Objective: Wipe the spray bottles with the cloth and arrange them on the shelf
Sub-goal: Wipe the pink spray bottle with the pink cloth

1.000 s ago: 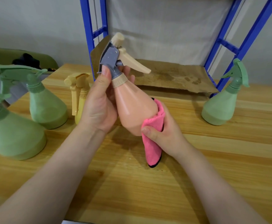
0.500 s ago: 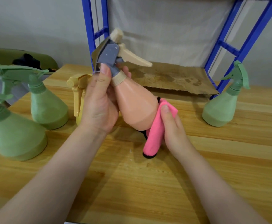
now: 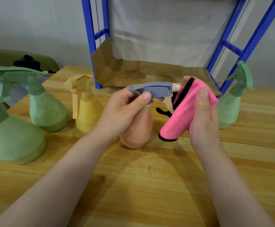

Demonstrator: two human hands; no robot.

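Peach spray bottle at frame centre, upright, base at or just above the wooden desk, contact unclear. Left hand grips its neck below the grey trigger head; thumb curled over the head's rear, other fingers wrapped behind the neck. Nozzle points to 3 o'clock.

Right hand holds the pink cloth, black-edged, folded round the nozzle tip; thumb pressed flat on the cloth's front, remaining fingers hidden behind it, one fingertip showing above the top edge. Cloth touches the nozzle and trigger lever.

Yellow spray bottle stands at 9 o'clock from the peach one, just beside the left hand. Two green spray bottles further out at 9 o'clock: nearer green bottle and rear green bottle, close together. Another green bottle at 3 o'clock, partly hidden behind the right hand.

Blue shelf at 12 o'clock on the desk, lowest level lined with brown cardboard.
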